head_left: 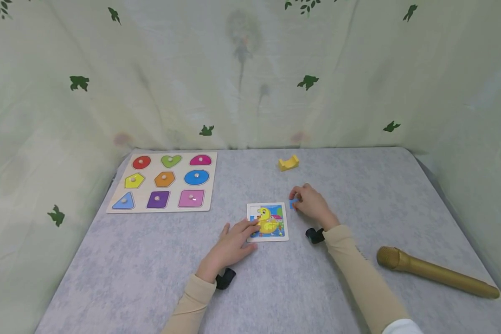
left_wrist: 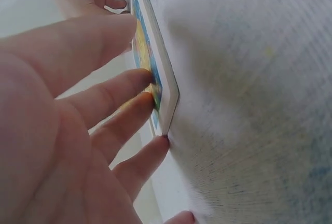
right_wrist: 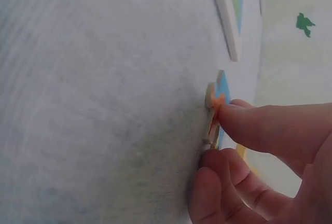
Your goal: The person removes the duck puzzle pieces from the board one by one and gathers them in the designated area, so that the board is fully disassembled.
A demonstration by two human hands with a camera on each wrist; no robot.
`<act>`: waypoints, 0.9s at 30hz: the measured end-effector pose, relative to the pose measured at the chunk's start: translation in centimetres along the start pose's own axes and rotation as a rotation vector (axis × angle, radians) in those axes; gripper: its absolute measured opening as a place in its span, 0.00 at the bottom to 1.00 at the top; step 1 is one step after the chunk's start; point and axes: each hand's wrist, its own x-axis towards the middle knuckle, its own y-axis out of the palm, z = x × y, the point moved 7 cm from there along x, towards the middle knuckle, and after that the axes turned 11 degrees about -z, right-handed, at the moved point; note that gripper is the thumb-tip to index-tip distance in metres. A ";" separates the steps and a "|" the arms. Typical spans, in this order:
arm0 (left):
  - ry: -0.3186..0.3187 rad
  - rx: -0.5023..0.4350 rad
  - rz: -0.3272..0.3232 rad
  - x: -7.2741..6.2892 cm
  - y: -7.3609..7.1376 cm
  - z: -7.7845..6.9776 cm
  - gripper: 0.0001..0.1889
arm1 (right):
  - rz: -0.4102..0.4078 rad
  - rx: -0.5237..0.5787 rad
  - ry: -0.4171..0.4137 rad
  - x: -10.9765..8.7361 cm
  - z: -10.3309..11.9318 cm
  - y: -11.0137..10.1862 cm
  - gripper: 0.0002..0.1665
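One puzzle piece point(right_wrist: 223, 93) between fingertips point(right_wrist: 216, 161) of right hand point(head_left: 312, 205)

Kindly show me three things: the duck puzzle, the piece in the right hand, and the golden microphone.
Duck puzzle point(head_left: 269, 226): head view, the duck's yellow body.
Piece point(right_wrist: 223, 87): right wrist view, its blue face.
Golden microphone point(head_left: 440, 275): head view, its handle.

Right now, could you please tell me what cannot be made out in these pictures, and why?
- Head view: part of the duck puzzle's left edge, covered by the left hand.
- Head view: much of the puzzle piece, under the right hand.
- Right wrist view: part of that piece's printed face, behind the thumb; most of the duck puzzle, cut off by the top edge.
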 end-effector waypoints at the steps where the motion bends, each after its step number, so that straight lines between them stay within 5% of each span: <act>1: 0.005 0.007 -0.003 0.0 0.0 -0.1 0.24 | -0.004 -0.002 0.008 0.0 0.0 0.0 0.09; 6: 0.023 0.006 -0.013 0.3 0.0 -0.4 0.24 | -0.022 0.115 -0.018 0.1 1.0 0.1 0.10; 11: 0.064 0.011 -0.007 0.8 0.2 -0.8 0.25 | 0.081 0.260 -0.160 -0.2 3.4 1.4 0.11; 17: 0.078 -0.003 0.035 1.1 0.6 -0.8 0.27 | 0.208 0.206 -0.284 -0.3 5.7 3.3 0.15; 27: 0.058 -0.052 0.057 1.0 0.6 -0.9 0.28 | 0.325 0.067 -0.297 0.1 7.0 4.4 0.22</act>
